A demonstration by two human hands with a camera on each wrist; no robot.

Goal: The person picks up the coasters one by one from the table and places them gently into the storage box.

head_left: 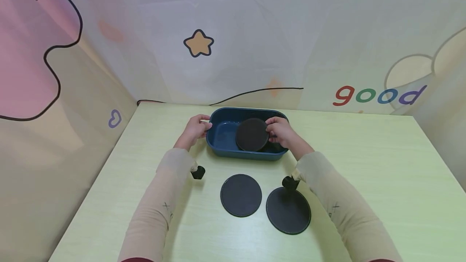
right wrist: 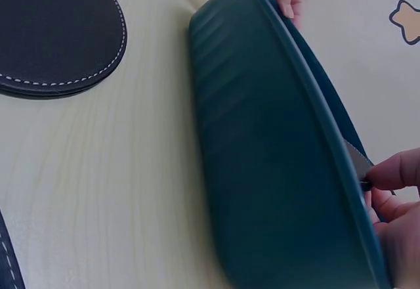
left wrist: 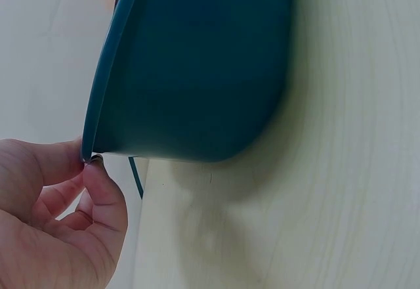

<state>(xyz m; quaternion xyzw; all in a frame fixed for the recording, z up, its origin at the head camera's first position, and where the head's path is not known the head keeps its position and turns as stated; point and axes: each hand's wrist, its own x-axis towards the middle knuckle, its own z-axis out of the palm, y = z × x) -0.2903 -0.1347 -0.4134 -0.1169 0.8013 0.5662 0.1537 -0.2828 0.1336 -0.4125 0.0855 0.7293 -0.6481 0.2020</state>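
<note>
A dark blue oblong basin (head_left: pixel 223 132) stands toward the back of the table. My left hand (head_left: pixel 195 129) is at its left end, and in the left wrist view its thumb and finger pinch the rim (left wrist: pixel 98 92). With the fingertips of my right hand (head_left: pixel 282 132) I pinch the right edge of a round black coaster (head_left: pixel 252 134). That coaster overlaps the right half of the basin's inside in the head view. In the right wrist view only a sliver of the held coaster (right wrist: pixel 355 161) shows past the basin's rim.
Two more round black coasters lie flat in front of the basin, a left one (head_left: pixel 241 195) and a right one (head_left: pixel 288 215), with pale stitching round their edges. The pale table (head_left: pixel 364 165) meets a printed cloth backdrop (head_left: pixel 247 51) right behind the basin.
</note>
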